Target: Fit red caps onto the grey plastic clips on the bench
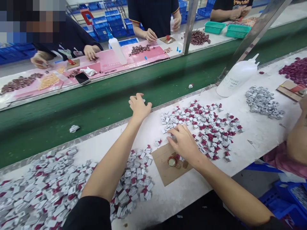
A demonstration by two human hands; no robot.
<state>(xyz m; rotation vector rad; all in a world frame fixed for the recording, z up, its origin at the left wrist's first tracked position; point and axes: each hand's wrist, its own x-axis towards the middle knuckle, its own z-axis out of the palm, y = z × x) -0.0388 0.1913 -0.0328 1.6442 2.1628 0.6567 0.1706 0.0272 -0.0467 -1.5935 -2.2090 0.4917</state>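
Note:
My left hand (139,107) reaches over the edge of the green conveyor belt (103,119), its thumb and fingers apart. A small whitish piece (144,100) shows just beyond it, and I cannot tell whether they touch. My right hand (183,139) hovers at the near left side of a pile of small grey and maroon plastic pieces (203,124). Its fingers are bent, with a gap between thumb and forefinger. Below it lies a cardboard sheet (163,159) bearing a metal bottle cap (171,161). One loose grey and maroon piece (157,142) rests left of the right hand.
A larger heap of grey and maroon pieces (48,191) spreads left, partly under my left forearm. A white squeeze bottle (236,76) stands at the belt's edge, near grey pieces (263,101). Two loose pieces (74,128) (190,86) ride the belt. Co-workers sit opposite; another arm (297,140) is at right.

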